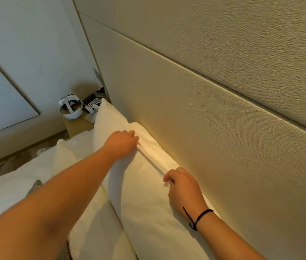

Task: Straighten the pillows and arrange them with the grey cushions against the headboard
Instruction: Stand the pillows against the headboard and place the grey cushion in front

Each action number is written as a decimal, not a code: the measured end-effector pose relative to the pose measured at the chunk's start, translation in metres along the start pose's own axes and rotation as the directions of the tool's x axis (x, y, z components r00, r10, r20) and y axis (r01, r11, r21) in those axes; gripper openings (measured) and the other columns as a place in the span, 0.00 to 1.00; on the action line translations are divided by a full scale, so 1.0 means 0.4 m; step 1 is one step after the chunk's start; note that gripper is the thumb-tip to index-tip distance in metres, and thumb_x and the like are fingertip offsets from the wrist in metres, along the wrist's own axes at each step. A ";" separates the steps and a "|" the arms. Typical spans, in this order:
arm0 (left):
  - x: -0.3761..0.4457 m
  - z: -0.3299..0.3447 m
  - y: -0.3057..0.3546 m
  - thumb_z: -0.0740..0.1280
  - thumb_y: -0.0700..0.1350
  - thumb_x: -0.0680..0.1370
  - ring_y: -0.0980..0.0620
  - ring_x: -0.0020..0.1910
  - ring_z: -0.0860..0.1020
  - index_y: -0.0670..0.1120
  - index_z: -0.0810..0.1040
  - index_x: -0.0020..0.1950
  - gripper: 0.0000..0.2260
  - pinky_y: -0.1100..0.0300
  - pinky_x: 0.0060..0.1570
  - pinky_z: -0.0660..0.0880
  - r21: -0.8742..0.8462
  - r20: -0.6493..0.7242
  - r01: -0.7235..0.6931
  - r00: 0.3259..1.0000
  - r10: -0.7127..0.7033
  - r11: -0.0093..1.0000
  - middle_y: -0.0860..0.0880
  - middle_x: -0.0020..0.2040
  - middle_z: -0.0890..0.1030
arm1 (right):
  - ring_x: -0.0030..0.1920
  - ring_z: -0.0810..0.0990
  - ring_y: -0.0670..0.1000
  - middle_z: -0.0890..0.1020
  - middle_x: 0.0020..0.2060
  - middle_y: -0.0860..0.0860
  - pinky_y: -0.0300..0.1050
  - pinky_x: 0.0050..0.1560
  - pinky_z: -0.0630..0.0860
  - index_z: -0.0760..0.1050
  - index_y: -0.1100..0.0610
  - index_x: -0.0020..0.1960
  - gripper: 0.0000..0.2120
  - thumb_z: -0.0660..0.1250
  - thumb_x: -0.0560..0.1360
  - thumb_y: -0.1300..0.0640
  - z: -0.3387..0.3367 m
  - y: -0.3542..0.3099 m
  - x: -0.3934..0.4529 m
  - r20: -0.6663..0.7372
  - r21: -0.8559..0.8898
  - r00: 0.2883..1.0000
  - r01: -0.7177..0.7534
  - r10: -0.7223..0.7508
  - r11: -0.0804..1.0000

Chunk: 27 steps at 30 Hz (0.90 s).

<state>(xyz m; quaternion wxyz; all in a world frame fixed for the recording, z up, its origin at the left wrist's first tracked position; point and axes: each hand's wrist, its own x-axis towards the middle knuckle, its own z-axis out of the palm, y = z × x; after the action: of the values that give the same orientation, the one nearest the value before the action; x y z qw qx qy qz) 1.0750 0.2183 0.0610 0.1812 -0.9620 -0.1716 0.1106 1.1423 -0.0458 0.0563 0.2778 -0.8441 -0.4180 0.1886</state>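
Note:
A white pillow point(144, 194) stands on its long edge against the beige padded headboard point(204, 113). My left hand point(122, 145) grips its top seam near the far end. My right hand point(183, 188), with a black cord on the wrist, pinches the same seam nearer to me. A second white pillow point(109, 119) stands beyond it, with another point(96, 222) lying in front. A small grey corner, perhaps a cushion point(36, 184), pokes out behind my left forearm.
White bedding point(7, 188) covers the bed at the left. A bedside table point(77, 124) past the pillows holds a white headset point(70, 106) and a remote control point(92, 105). Patterned carpet point(7, 164) shows beside the bed.

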 end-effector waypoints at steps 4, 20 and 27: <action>0.034 -0.014 -0.116 0.60 0.47 0.81 0.42 0.57 0.77 0.42 0.77 0.62 0.14 0.52 0.51 0.71 0.021 0.069 0.054 0.996 -0.055 0.998 0.47 0.50 0.76 | 0.38 0.71 0.44 0.74 0.41 0.45 0.30 0.35 0.66 0.80 0.53 0.45 0.17 0.60 0.72 0.73 -0.039 -0.023 0.000 -0.118 0.078 0.991 0.076 -0.067 0.994; 0.113 0.041 0.050 0.61 0.62 0.78 0.40 0.79 0.49 0.50 0.46 0.80 0.38 0.39 0.73 0.55 -0.528 0.279 0.607 0.785 -0.553 0.594 0.45 0.81 0.43 | 0.52 0.79 0.58 0.80 0.51 0.57 0.52 0.52 0.78 0.82 0.58 0.45 0.14 0.75 0.69 0.48 -0.005 -0.033 -0.053 -0.147 -0.459 0.987 -0.016 -0.058 0.888; 0.079 0.040 0.072 0.62 0.70 0.70 0.43 0.56 0.77 0.44 0.71 0.61 0.33 0.50 0.48 0.73 -0.523 0.323 0.736 0.637 -0.700 0.429 0.45 0.55 0.76 | 0.50 0.70 0.52 0.70 0.48 0.48 0.52 0.52 0.66 0.69 0.49 0.61 0.33 0.50 0.72 0.25 0.031 0.029 -0.117 0.038 -0.589 0.994 -0.062 0.104 0.805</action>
<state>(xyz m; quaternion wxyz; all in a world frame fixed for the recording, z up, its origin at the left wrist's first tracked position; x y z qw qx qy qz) 1.1080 0.2097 0.0305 -0.1166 -0.7953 -0.5947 -0.0119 1.1153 -0.0857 0.0436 -0.0194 -0.8991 -0.4278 0.0908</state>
